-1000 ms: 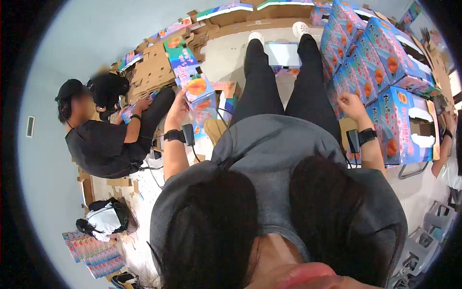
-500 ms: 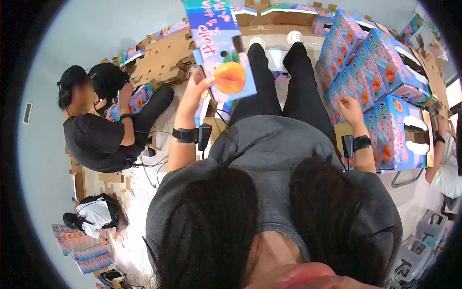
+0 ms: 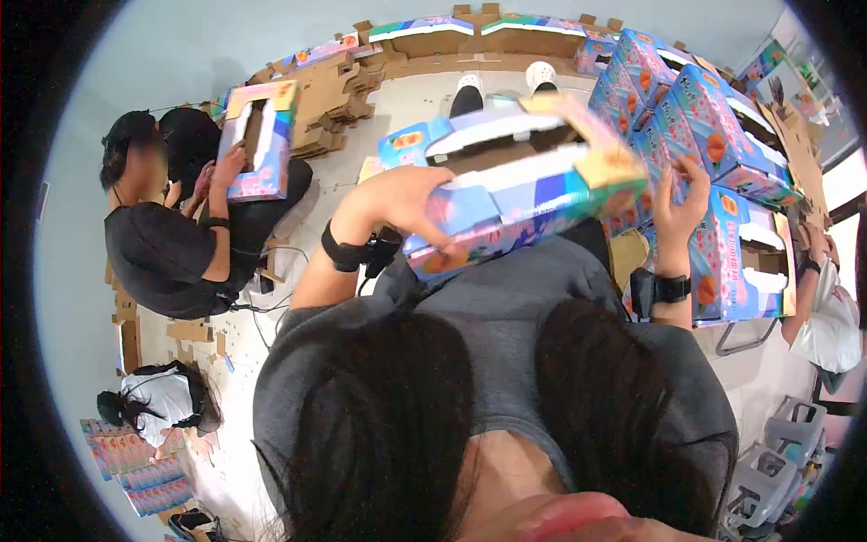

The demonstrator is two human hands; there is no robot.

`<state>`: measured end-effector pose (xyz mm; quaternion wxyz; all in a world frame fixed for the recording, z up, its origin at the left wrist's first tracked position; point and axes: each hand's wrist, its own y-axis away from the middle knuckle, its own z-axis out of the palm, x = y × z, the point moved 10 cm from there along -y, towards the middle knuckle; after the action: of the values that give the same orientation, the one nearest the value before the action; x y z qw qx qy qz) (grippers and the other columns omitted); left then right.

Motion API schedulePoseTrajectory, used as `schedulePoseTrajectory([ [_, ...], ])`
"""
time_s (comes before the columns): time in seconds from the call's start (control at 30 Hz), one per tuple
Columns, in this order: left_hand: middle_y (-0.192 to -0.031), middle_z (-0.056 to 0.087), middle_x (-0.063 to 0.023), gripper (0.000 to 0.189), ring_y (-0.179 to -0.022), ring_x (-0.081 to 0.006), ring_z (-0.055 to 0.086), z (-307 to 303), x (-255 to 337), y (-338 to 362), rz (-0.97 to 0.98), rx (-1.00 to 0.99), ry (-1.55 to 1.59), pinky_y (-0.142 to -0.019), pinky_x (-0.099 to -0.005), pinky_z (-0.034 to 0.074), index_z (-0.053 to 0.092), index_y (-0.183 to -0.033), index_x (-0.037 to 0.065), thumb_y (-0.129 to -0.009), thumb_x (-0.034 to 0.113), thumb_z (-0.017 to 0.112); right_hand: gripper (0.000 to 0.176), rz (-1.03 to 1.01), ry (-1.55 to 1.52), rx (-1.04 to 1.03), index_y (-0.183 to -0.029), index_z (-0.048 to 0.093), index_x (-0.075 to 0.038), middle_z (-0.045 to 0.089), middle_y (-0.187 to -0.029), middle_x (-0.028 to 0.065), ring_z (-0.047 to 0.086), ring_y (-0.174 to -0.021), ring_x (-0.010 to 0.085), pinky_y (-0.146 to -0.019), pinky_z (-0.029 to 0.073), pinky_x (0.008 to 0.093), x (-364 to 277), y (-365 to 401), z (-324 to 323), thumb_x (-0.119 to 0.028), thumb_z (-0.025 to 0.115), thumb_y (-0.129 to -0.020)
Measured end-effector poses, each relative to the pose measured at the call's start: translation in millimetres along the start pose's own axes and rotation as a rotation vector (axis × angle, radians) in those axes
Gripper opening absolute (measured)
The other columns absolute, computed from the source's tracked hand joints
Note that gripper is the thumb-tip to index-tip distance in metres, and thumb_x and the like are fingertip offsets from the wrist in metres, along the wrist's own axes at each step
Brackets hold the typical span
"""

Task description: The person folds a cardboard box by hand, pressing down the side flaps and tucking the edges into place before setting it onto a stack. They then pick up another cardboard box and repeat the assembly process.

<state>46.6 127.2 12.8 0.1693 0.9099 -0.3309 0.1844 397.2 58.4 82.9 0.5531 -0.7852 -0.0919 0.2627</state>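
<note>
A printed cardboard fruit box (image 3: 542,200), blue and pink with a long cut-out in its top face, is held tilted in front of my body. My left hand (image 3: 402,206) grips its left end, thumb over the near side. The box's right end is blurred by motion. To the right of it, my right hand (image 3: 679,203) is raised with fingers apart and slightly bent, holding nothing. Just beyond that hand stands a stack of similar boxes (image 3: 720,262) with orange fruit pictures.
At left, a co-worker in black (image 3: 176,257) holds another printed box (image 3: 260,135). Flat brown cardboard (image 3: 330,104) is piled beyond. Another person (image 3: 167,402) sits lower left, and a person's arm (image 3: 808,271) shows at far right. Grey plastic stools (image 3: 768,470) stand lower right.
The box in my left hand has swung down and turned from upright to lying across my lap, its cut-out face showing. My right hand has opened. The co-worker has lifted a box.
</note>
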Motion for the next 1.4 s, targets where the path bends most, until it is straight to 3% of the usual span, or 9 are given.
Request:
schedulePoseTrajectory([
  [0.13, -0.114, 0.064, -0.0221, 0.105, -0.107, -0.0351, 0.062, 8, 14, -11, -0.055, -0.234, -0.079, -0.091, -0.0376, 0.048, 0.055, -0.122, -0.003, -0.048, 0.064, 0.085, 0.025, -0.284, -0.06, -0.266, -0.1, 0.064, -0.004, 0.065, -0.093, 0.0115, 0.06, -0.085, 0.0295, -0.074, 0.047, 0.0374, -54, -9, 16, -0.01, 0.074, -0.077],
  [0.4, -0.119, 0.062, -0.0214, 0.108, -0.11, -0.0346, 0.06, 16, -8, -21, -0.092, -0.395, 0.013, -0.096, -0.0359, 0.046, 0.051, -0.13, -0.005, -0.051, 0.058, 0.087, 0.055, -0.189, -0.044, -0.834, -0.114, 0.065, -0.001, 0.063, -0.119, 0.0202, 0.054, -0.119, 0.0376, -0.103, 0.04, 0.0482, -37, 49, 124, -0.047, 0.065, -0.085],
  [0.63, -0.144, 0.038, -0.0272, 0.098, -0.128, -0.0392, 0.047, 0, 38, -10, 0.202, -0.029, -0.134, -0.105, -0.0396, 0.041, 0.047, -0.137, -0.002, -0.064, 0.052, 0.083, 0.056, -0.182, 0.028, -0.806, -0.079, 0.064, 0.001, 0.06, -0.079, 0.0154, 0.059, -0.079, 0.0354, -0.07, 0.048, 0.0437, -63, 39, 106, -0.056, 0.069, -0.078],
  [0.77, -0.15, 0.027, -0.0291, 0.089, -0.13, -0.0439, 0.044, -21, 110, 16, 0.385, 0.321, -0.142, -0.108, -0.0468, 0.037, 0.045, -0.141, 0.004, -0.073, 0.051, 0.078, 0.052, -0.156, 0.009, -0.867, -0.069, 0.062, 0.0, 0.059, -0.08, 0.0155, 0.058, -0.081, 0.0353, -0.071, 0.047, 0.0438, -71, 36, 96, -0.05, 0.076, -0.073],
  [0.9, -0.151, 0.03, -0.0293, 0.099, -0.137, -0.0427, 0.037, 0, 91, -8, 0.338, 0.638, -0.256, -0.112, -0.0545, 0.028, 0.04, -0.145, 0.006, -0.072, 0.065, 0.071, 0.054, -0.076, -0.061, -0.887, -0.087, 0.064, 0.001, 0.06, -0.085, 0.018, 0.058, -0.087, 0.0365, -0.077, 0.047, 0.0445, -66, 42, 95, -0.051, 0.075, -0.075],
  [0.97, -0.15, 0.032, -0.0291, 0.105, -0.139, -0.0424, 0.034, 27, 70, -23, 0.232, 0.519, -0.291, -0.114, -0.0556, 0.024, 0.039, -0.146, 0.007, -0.069, 0.072, 0.069, 0.061, 0.033, -0.152, -0.913, -0.103, 0.065, 0.002, 0.063, -0.093, 0.0202, 0.06, -0.094, 0.038, -0.083, 0.047, 0.0447, -53, 54, 104, -0.053, 0.074, -0.075],
  [1.07, -0.148, 0.04, -0.0245, 0.108, -0.139, -0.0403, 0.035, 31, 66, -24, 0.176, 0.503, -0.225, -0.115, -0.056, 0.022, 0.044, -0.143, 0.007, -0.064, 0.077, 0.068, 0.076, -0.231, 0.011, -0.79, -0.126, 0.057, 0.001, 0.064, -0.11, 0.0237, 0.059, -0.106, 0.0401, -0.093, 0.046, 0.0451, -48, 63, 111, -0.055, 0.072, -0.076],
  [1.17, -0.144, 0.046, -0.0194, 0.102, -0.136, -0.038, 0.04, 35, 58, -23, 0.157, 0.509, -0.178, -0.114, -0.0554, 0.025, 0.051, -0.138, 0.008, -0.063, 0.074, 0.071, 0.088, -0.053, -0.046, -1.102, -0.134, 0.053, 0.0, 0.061, -0.123, 0.0249, 0.058, -0.113, 0.0405, -0.099, 0.044, 0.0451, -46, 70, 123, -0.059, 0.073, -0.072],
  [1.4, -0.139, 0.051, -0.0178, 0.095, -0.13, -0.037, 0.046, 34, 56, -22, 0.226, 0.536, -0.203, -0.108, -0.0494, 0.033, 0.052, -0.136, 0.011, -0.06, 0.061, 0.08, 0.104, -0.159, -0.155, -1.074, -0.134, 0.053, -0.002, 0.062, -0.121, 0.0216, 0.059, -0.111, 0.0391, -0.098, 0.044, 0.0454, -62, 64, 117, -0.058, 0.085, -0.052],
])
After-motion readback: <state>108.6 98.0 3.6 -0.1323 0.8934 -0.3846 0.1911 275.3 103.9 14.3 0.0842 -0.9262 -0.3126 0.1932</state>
